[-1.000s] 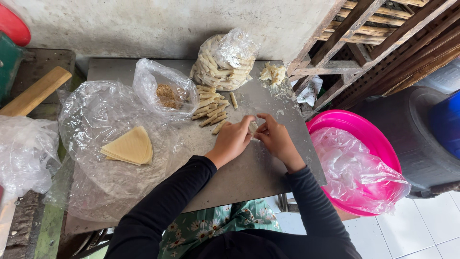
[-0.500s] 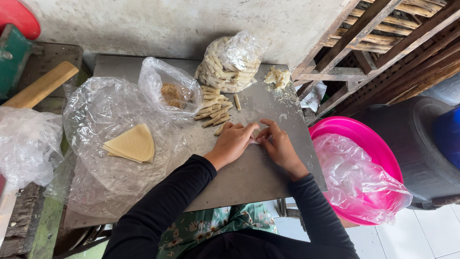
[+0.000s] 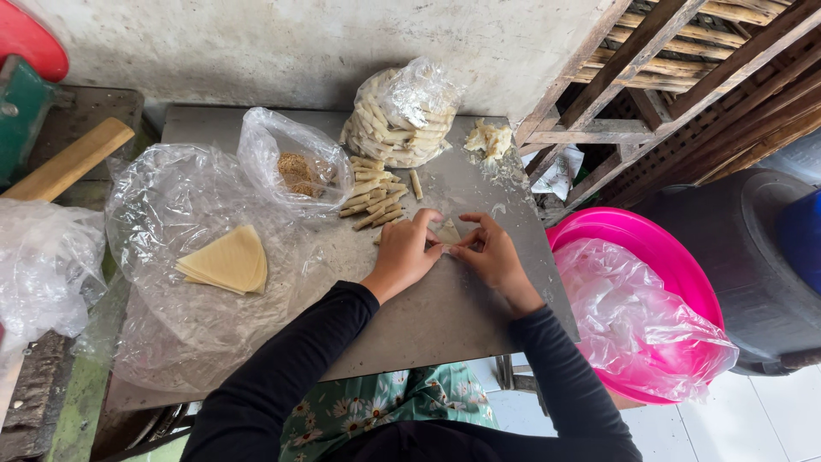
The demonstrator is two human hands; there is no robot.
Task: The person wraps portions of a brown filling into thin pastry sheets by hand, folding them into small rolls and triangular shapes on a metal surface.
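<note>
1. Two hands are seen at the middle of the grey metal table point(image 3: 445, 316): the left hand point(image 3: 406, 252) and the right hand point(image 3: 492, 257), both in black sleeves.
2. One small pale wrapper piece point(image 3: 447, 232) is pinched between the fingertips of both hands, flat on the table; the fingers are curled onto it, not released.
3. One stack of triangular yellow wrappers point(image 3: 227, 261) is laid on a wide sheet of clear plastic point(image 3: 162, 316) at the left, well apart from the hands.
4. Three clear bags are counted: one small bag with brown filling point(image 3: 295, 171) beside the plastic sheet, one large bag packed with pale rolled sticks point(image 3: 398, 115) against the wall, and one crumpled bag point(image 3: 43, 265) at the far left.
5. A loose heap of rolled sticks point(image 3: 376, 198) is seen just beyond the left hand; an exact count cannot be made.
6. One small pile of pale scraps point(image 3: 489, 139) is found at the table's far right corner.
7. One pink basin point(image 3: 667, 265), lined with clear plastic, is placed right of the table, with a dark barrel point(image 3: 753, 274) beside it.
8. A wooden rack point(image 3: 684, 77) is leaned at the upper right, and a wooden handle point(image 3: 68, 161) lies at the left.
</note>
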